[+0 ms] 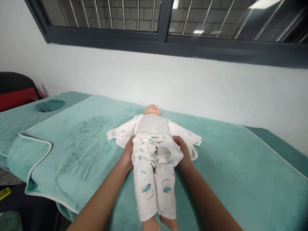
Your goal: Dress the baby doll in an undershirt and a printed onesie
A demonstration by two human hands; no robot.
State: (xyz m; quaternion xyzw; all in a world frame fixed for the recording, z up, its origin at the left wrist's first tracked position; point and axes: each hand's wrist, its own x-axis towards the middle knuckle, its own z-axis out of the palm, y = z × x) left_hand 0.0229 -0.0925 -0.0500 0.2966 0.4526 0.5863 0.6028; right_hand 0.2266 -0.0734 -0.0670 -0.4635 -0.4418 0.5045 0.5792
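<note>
Pinching the printed pants (pixel 143 175) worn by the doll (pixel 152 109), my left hand (pixel 128 154) and right hand (pixel 184 154) flank it, seemingly to hold the waistband (pixel 154 136) even, open shirt (pixel 126 126) flared beside its torso (pixel 154 124), green blanket (pixel 79 141) underneath.

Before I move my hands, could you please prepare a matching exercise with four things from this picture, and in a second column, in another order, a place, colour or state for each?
Things:
1. Left hand
2. Jacket
3. Window frame
4. Blanket

Descriptions:
A. Dark grey
B. At the side of the trousers
C. Green, underneath the doll
D. Open at the front, sleeves spread

Right pairs: 1-B, 2-D, 3-A, 4-C
</note>
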